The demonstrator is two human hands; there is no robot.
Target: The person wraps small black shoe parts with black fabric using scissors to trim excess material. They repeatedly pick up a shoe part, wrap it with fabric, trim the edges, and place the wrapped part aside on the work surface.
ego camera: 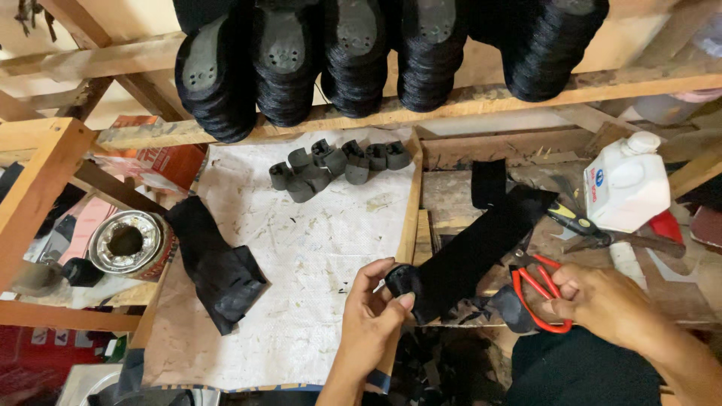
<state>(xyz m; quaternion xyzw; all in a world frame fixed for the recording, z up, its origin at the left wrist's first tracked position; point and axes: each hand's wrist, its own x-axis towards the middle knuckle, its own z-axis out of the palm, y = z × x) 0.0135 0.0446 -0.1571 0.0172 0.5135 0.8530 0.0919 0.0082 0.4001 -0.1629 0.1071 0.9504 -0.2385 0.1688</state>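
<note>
Pinching a small black curled piece point(401, 280) between thumb and fingertips of the left hand point(374, 316), right at the near edge of the white work board point(316, 248), with the end of a long black strip point(481, 244) touching it. Closing the right hand point(602, 301) around the red-handled scissors point(538, 289), fingers through the loops, blades tucked under the strip and hard to make out, so possibly shut. Worth keeping the strip flat and taut and holding the pinch close to the cut line so the soft material isn't bunching.

Looking matte and floppy, felt or thin leather maybe. Sitting further up the board: a cluster of grey curved pieces point(335, 167), stiffer-looking, pre-shaped. Lying to the left: a crumpled black sheet point(218, 267). Standing on the wooden shelf above: stacks of black soles point(353, 56), ribbed at the edges.
</note>
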